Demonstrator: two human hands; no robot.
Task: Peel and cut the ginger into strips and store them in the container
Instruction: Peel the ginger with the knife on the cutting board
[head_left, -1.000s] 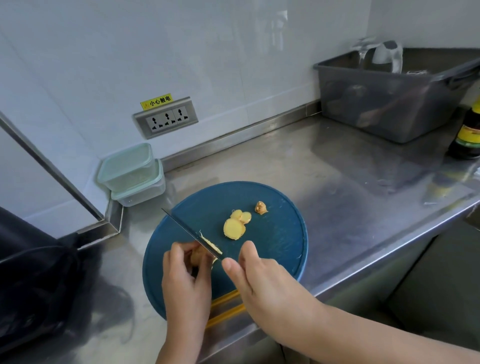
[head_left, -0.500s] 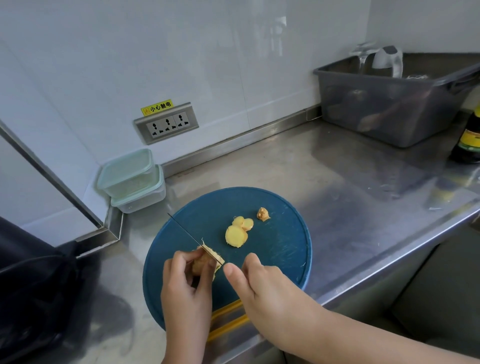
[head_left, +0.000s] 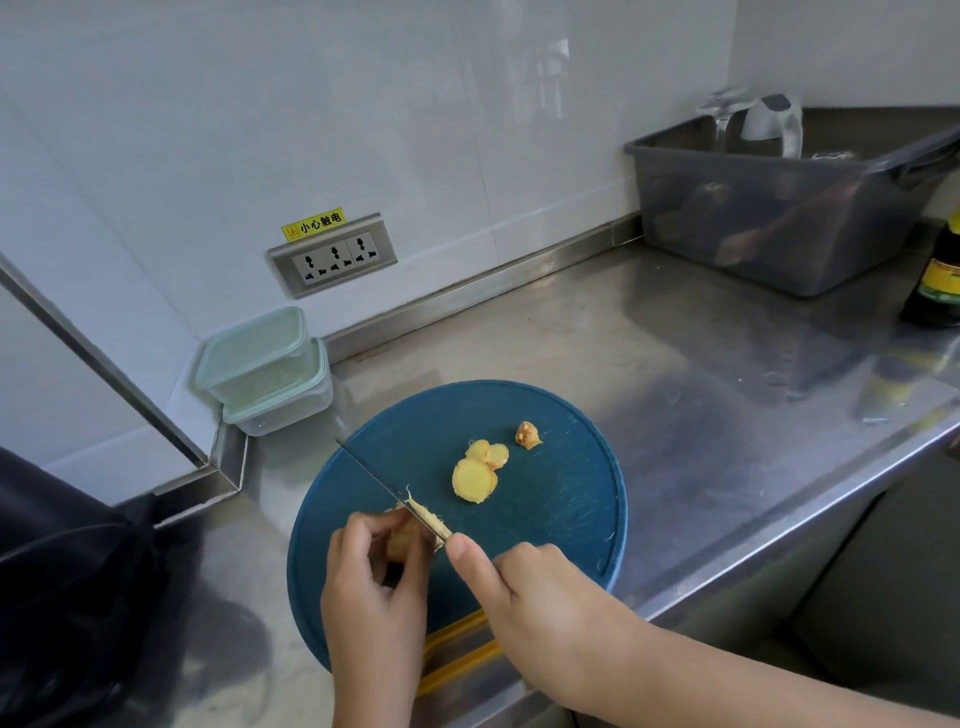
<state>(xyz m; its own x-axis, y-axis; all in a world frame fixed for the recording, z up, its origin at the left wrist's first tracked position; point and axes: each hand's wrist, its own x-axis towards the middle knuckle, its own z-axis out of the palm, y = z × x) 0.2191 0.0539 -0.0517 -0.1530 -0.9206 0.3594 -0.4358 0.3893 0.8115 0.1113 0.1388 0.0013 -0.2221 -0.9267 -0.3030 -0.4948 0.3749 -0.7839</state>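
On the round blue cutting board (head_left: 561, 499), my left hand (head_left: 374, 582) grips a piece of ginger (head_left: 408, 535) near the board's front left. My right hand (head_left: 540, 597) holds a knife (head_left: 379, 480) whose thin dark blade runs up-left across the ginger, with a strip of fibrous peel (head_left: 428, 514) lying along the blade. Several peeled yellow ginger slices (head_left: 478, 470) lie in the board's middle, and a small brown ginger scrap (head_left: 527, 434) sits beyond them. Two stacked lidded plastic containers (head_left: 265, 369) stand in the back left corner.
The steel counter (head_left: 701, 364) runs right to a grey plastic tub (head_left: 779, 208) holding glassware. A dark sauce bottle (head_left: 937, 275) stands at the far right edge. A wall socket (head_left: 332, 254) sits above the containers. A black bag (head_left: 67, 597) hangs at the left.
The knife blade has slid further along the ginger, and the strip of peel on it has grown longer. Both hands stay in the same spot on the board.
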